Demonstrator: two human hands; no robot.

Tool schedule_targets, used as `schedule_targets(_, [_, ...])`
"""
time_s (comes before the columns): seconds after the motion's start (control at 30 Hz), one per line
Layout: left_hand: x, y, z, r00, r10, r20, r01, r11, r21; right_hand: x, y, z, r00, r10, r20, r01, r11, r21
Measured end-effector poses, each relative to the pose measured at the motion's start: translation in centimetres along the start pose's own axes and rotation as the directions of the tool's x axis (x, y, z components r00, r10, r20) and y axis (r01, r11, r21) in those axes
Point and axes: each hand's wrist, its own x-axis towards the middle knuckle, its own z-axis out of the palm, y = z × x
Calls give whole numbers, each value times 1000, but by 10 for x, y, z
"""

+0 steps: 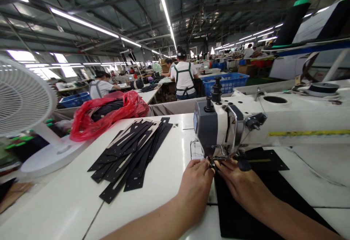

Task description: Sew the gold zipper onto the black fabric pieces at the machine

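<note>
Two hands are working at the needle of a white sewing machine (218, 127). Left hand (195, 187) is lying palm down, fingers (202, 165) flattened and close together, pressing on the white surface (164, 181) just beside the presser foot. Right hand (243, 187) is resting flat on a black fabric panel (246, 211), fingertips pushed up to the foot; neither hand is gripping, both are pinning by pressure. Panel is lying spread on the surface under the machine arm, running back toward the person. It is looking soft, thin and limp, likely light, so it would be bunching if pinched; flat palms near the needle seem the better hold. A stack of black cut strips (131, 152) is fanning out to the left, looking stiffer. Beyond it a red plastic bag (109, 112) is slumping beside a white fan (24, 101). Other people are sitting at benches farther back
</note>
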Motion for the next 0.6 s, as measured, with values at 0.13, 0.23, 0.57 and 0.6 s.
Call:
schedule_targets(0.13, [0, -2, 1, 999, -18, 29, 19, 1000, -20, 0, 2, 2, 1000, 5, 0, -5, 1000, -15])
schedule_targets(0.23, [-1, -2, 1, 999, -8, 31, 9, 1000, -10, -2, 2, 4, 1000, 2, -27, -2, 1000, -19])
schedule_targets(0.57, [-3, 1, -4, 999, -1, -32, -4, 992, -124, -5, 2, 2, 1000, -9, -29, 9, 1000, -9])
schedule_targets(0.6, [-2, 2, -4, 999, -6, -36, 1, 991, -136, -6, 2, 4, 1000, -14, -28, 13, 1000, -16])
